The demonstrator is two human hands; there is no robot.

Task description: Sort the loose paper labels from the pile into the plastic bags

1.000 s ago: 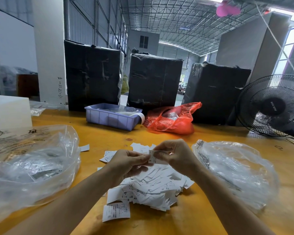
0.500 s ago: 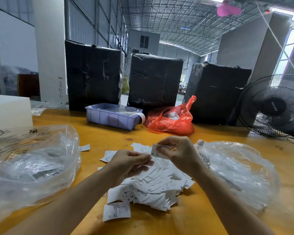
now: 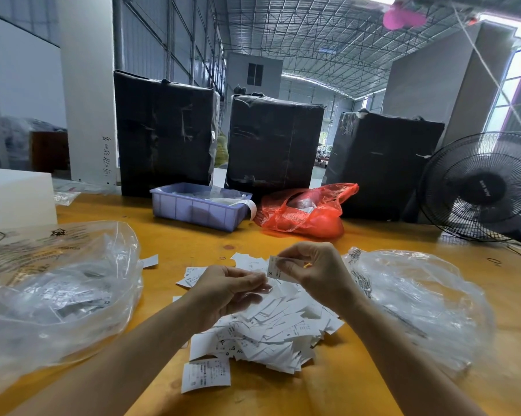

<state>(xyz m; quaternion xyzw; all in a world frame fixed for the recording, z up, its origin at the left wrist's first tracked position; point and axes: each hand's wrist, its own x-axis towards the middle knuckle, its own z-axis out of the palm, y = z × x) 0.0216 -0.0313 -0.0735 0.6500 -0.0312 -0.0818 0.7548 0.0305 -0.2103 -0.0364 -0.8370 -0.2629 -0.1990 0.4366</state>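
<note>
**Labels: featherweight paper, best pinched at an edge**

Left clear bag (image 3: 52, 295) lies beside the pile (image 3: 271, 322). Left hand (image 3: 226, 291) curls loosely over it; whether it holds anything, I cannot tell. Right hand (image 3: 316, 271) pinches an "S" label (image 3: 272, 267), near the right bag (image 3: 418, 298). Flimsy, they look easily creased.

You can read a printed "S" on the small white paper label (image 3: 273, 268) pinched in your right hand (image 3: 319, 270). In the white pile of loose paper labels (image 3: 271, 328) near you, single slips show "S", "XS" and "XL". The clear plastic bag on the left (image 3: 52, 292) carries black print too blurred to read. Handwritten digits run up the far white pillar (image 3: 86, 94), not legible.
</note>
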